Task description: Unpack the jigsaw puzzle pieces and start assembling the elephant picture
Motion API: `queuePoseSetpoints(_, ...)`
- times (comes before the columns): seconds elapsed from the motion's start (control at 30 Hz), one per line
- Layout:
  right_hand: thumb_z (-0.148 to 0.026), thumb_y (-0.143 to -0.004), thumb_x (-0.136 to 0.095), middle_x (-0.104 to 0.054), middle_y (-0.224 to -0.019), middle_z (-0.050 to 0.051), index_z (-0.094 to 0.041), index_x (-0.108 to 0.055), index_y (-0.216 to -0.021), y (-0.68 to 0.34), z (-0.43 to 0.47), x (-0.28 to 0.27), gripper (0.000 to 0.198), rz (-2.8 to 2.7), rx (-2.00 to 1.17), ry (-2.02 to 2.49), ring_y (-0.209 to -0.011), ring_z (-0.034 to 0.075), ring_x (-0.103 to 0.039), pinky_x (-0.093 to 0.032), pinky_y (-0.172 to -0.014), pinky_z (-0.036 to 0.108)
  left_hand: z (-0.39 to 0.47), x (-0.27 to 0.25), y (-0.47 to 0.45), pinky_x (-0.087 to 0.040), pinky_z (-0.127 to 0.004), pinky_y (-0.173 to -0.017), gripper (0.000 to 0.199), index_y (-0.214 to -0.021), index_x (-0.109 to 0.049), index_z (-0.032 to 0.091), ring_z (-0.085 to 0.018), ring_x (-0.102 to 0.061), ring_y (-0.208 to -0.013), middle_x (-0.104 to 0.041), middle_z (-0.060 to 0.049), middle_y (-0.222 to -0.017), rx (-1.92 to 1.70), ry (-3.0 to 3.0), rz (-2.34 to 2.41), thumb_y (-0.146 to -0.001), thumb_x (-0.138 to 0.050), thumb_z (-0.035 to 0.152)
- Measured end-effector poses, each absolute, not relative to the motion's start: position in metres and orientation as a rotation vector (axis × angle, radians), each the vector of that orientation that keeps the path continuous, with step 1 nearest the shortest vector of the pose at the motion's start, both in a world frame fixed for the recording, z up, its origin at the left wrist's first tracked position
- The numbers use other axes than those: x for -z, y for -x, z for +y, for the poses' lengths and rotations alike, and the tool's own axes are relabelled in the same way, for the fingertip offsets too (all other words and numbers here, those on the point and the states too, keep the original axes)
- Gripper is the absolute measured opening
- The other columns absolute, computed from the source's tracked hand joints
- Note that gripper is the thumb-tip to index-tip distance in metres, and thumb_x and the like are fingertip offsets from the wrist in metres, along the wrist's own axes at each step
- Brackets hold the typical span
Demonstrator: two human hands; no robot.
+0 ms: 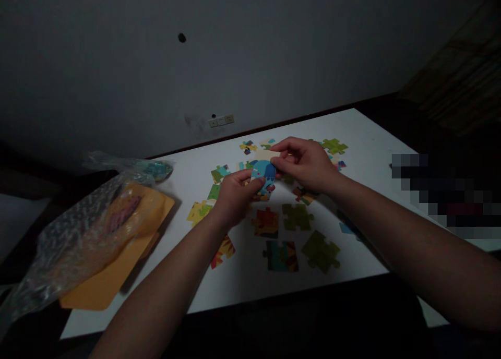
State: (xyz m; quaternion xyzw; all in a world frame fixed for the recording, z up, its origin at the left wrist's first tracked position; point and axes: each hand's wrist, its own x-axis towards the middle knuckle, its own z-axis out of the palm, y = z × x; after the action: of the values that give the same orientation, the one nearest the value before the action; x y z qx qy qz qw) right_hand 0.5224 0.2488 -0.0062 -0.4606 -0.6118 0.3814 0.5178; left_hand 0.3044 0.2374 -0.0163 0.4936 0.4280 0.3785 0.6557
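Note:
Above the middle of the white table [230, 291], my left hand [235, 194] is closed on a blue puzzle piece [261, 168], its thumb across the printed front. My right hand [307, 163] pinches at the piece's upper right, where a plain cream piece [266, 154] shows just behind. Whether the two are joined I cannot tell. Below my hands lie loose puzzle pieces: a red-orange one [266, 222], a green one [298, 216], another green one [321, 251] and a teal one with red stripes [281, 255]. My forearms and hands cover several others.
At the left, clear bubble wrap [74, 234] lies over an orange-yellow envelope [105, 283] that overhangs the table edge. Several puzzle pieces are spread behind my hands, among them a green one [335, 146]. A wall with a socket strip [221, 121] stands behind the table.

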Motion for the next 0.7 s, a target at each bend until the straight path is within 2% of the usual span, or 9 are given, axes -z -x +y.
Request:
queuePoseSetpoints(0.13,-0.047,-0.077,-0.096,-0.075,-0.084,0.003,-0.022,-0.084,-0.102,-0.522,0.248,0.007,0.038,-1.514,-1.006,1.064,-0.066,0.018,-0.067,-0.056,-0.061,0.031,0.238,0.02,-0.304,-0.057,-0.03,-0.07,0.033,-0.102,-0.086,0.021,-0.019,-0.075,-0.075,-0.086,-0.004,-0.092,-0.883,-1.162,0.941,-0.079,-0.093,0.043)
queuePoseSetpoints(0.27,-0.043,-0.071,-0.098,-0.074,-0.082,0.002,-0.019,-0.085,-0.114,-0.519,0.249,0.008,0.051,-1.459,-1.018,1.098,-0.071,0.019,-0.068,-0.057,-0.065,0.032,0.238,0.023,-0.303,-0.059,-0.032,-0.076,0.036,-0.105,-0.085,0.02,-0.02,-0.076,-0.081,-0.086,-0.004,-0.098,-0.876,-1.191,0.914,-0.08,-0.095,0.045)
queuePoseSetpoints(0.43,-0.041,-0.073,-0.095,-0.061,-0.068,-0.005,-0.016,-0.085,-0.126,-0.523,0.252,0.006,0.06,-1.466,-1.019,1.163,-0.062,0.014,-0.056,-0.047,-0.058,0.028,0.237,0.018,-0.304,-0.063,-0.04,-0.088,0.036,-0.108,-0.084,0.023,-0.026,-0.08,-0.093,-0.086,-0.007,-0.104,-0.774,-1.068,0.811,-0.076,-0.093,0.036)
queuePoseSetpoints(0.5,-0.047,-0.078,-0.093,-0.064,-0.07,-0.003,-0.017,-0.086,-0.125,-0.525,0.252,0.005,0.055,-1.471,-1.036,1.178,-0.063,0.015,-0.056,-0.046,-0.058,0.028,0.239,0.015,-0.304,-0.065,-0.046,-0.089,0.033,-0.104,-0.082,0.023,-0.032,-0.082,-0.101,-0.086,-0.011,-0.102,-0.744,-1.02,0.79,-0.082,-0.086,0.048)
queuePoseSetpoints(0.57,-0.054,-0.085,-0.088,-0.07,-0.078,0.002,-0.02,-0.089,-0.115,-0.526,0.253,0.004,0.045,-1.445,-1.054,1.176,-0.068,0.017,-0.06,-0.05,-0.06,0.03,0.241,0.013,-0.305,-0.067,-0.049,-0.088,0.043,-0.096,-0.08,0.021,-0.037,-0.082,-0.105,-0.085,-0.016,-0.1,-0.732,-0.974,0.79,-0.085,-0.077,0.063)
queuePoseSetpoints(0.7,-0.064,-0.09,-0.083,-0.075,-0.082,0.004,-0.022,-0.089,-0.097,-0.526,0.255,0.007,0.043,-1.404,-1.082,1.146,-0.071,0.018,-0.063,-0.053,-0.064,0.032,0.245,0.015,-0.303,-0.066,-0.045,-0.084,0.057,-0.09,-0.079,0.02,-0.034,-0.083,-0.102,-0.085,-0.018,-0.098,-0.726,-0.896,0.787,-0.088,-0.07,0.076)
